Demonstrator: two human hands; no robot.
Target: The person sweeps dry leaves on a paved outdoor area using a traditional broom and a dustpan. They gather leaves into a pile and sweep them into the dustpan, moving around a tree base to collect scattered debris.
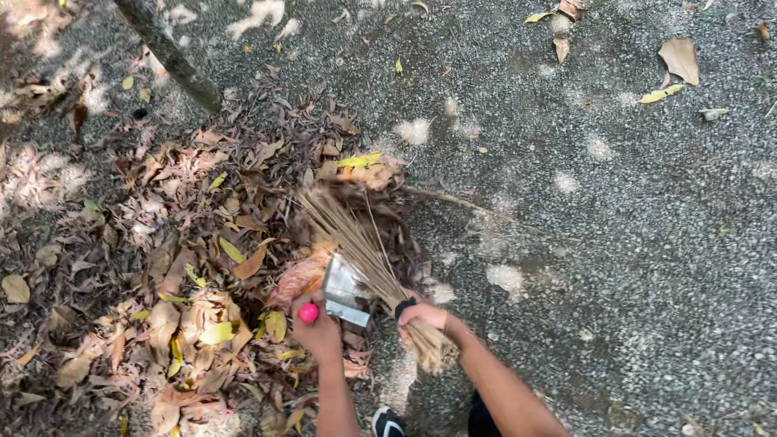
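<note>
Metal dustpan (346, 291) sat tilted at the edge of the leaf pile (194, 267), left hand (317, 330) fisted on its pink-tipped handle (308, 312). Right hand (425, 317) clenched the twig broom (356, 243). Best technique, in my view: short strokes toward the pan, lip flat on the gravel (615, 243).

To the right of the hands, open room is given by the grey gravel ground (647, 267). The left side is blocked by a thick heap of dry brown leaves (178, 267), and a dark slanted tree trunk (174, 57) stands beyond it.
</note>
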